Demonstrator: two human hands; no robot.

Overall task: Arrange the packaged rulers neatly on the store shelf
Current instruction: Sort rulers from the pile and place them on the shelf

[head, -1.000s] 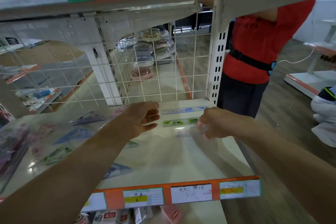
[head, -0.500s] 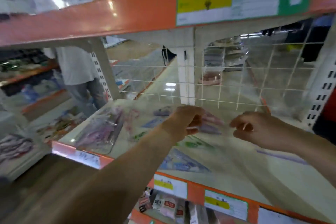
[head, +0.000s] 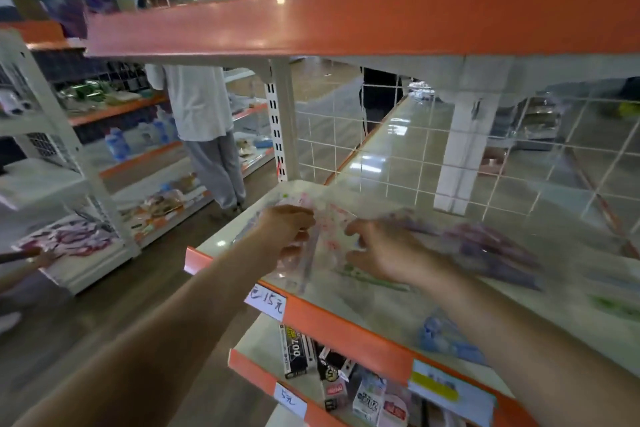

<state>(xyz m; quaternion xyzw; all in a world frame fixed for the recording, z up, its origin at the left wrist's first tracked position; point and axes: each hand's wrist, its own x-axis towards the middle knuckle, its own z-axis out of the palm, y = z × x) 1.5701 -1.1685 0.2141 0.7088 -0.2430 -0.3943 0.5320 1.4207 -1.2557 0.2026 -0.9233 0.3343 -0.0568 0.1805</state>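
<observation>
Frame centre: left hand (head: 287,232) pinches pink ruler pack (head: 323,246) above shelf (head: 346,322); right hand (head: 384,250) at pack edge, grip blurred, cannot tell

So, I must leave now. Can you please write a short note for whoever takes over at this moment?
Left hand: holds the pink-printed ruler packet at the left end of the shelf.
Right hand: curled at the packet's right edge; grip unclear from blur.
Purple packets, a green one and a blue one lie scattered.
Nothing looks aligned yet; all are left to arrange.
</observation>
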